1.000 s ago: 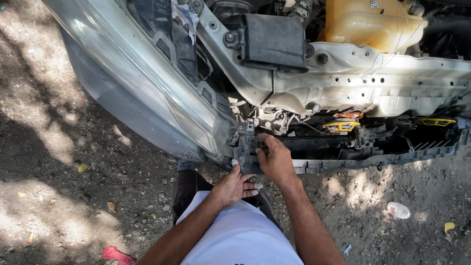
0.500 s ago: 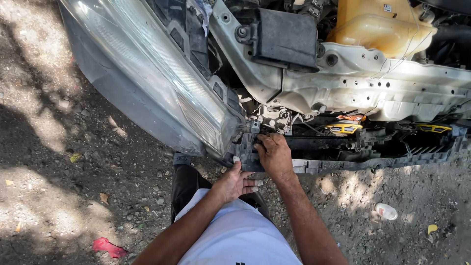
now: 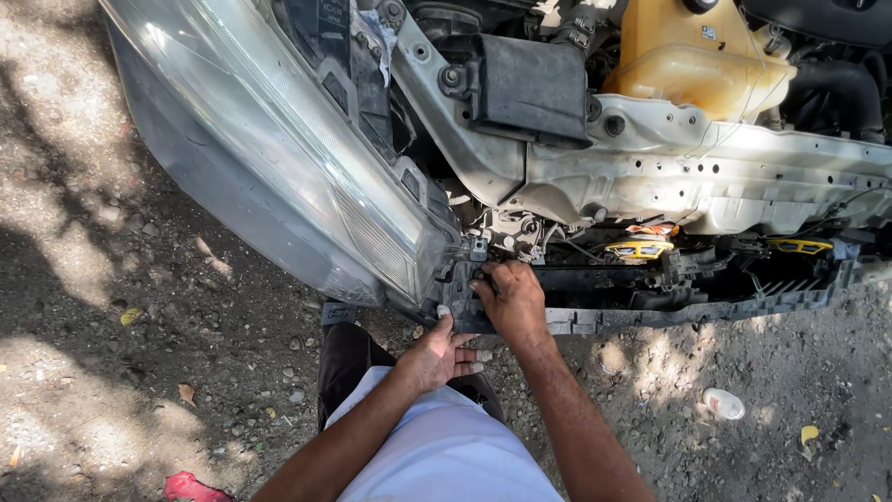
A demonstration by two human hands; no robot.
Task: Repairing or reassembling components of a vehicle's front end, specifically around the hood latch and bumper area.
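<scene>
- Right hand (image 3: 509, 299) curled over the top edge of the dark plastic bracket (image 3: 465, 296) at the headlamp's inner corner; fingers (image 3: 487, 275) clenched on that bracket.
- Left hand (image 3: 437, 353) pressed flat from below against the same bracket; fingers (image 3: 444, 321) extended, released, grasping nothing.
- Step in hand, as judged: bracket being seated or freed at the corner of the headlamp (image 3: 279, 158); next move likely requiring a steady pull or push along the black lower crossbar (image 3: 706, 307) without twisting.
- Edges: headlamp lens corner just left of the fingers; white metal beam (image 3: 706, 177) above them; yellow clips (image 3: 637, 248) to their right.
- Open room: gravel ground (image 3: 139, 307) below and left of the fingers; engine bay crowded above, with yellowish reservoir (image 3: 697, 56) well apart.
</scene>
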